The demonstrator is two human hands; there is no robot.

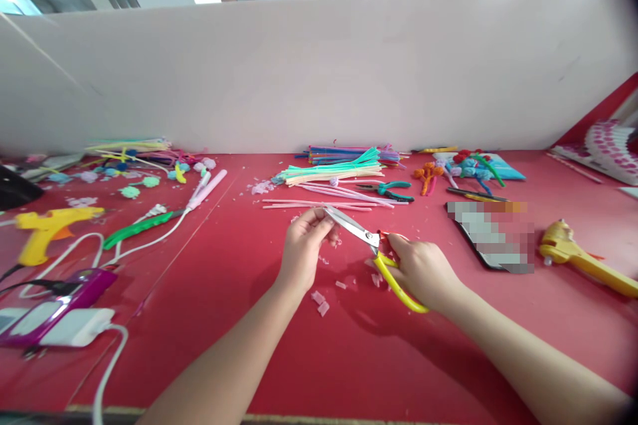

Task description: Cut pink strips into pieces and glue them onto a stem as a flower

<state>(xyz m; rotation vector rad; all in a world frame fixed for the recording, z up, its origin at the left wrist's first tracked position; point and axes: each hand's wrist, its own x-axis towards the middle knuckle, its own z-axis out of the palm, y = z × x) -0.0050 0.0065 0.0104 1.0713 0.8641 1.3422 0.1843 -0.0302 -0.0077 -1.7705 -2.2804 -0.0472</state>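
Observation:
My right hand (423, 272) grips a pair of scissors (371, 238) by the yellow handles, its fingers wrapped around them. The blades look nearly shut and point left, with the tip at my left hand (305, 239). My left hand is closed in a pinch; what lies between its fingers is hidden or too small to name. Small pale pink scraps (320, 302) are scattered on the red table under both hands. Just beyond lie pink pipe cleaners (343, 192) and pliers with teal handles (391, 187).
Behind are bundles of green pipe cleaners (349, 165). On the right lie a phone (491, 236), a yellow glue gun (573, 249) and fuzzy figures (468, 165). On the left are another yellow glue gun (47, 229), a pink curling-iron-like tool (207, 190), cables and a power strip (74, 305).

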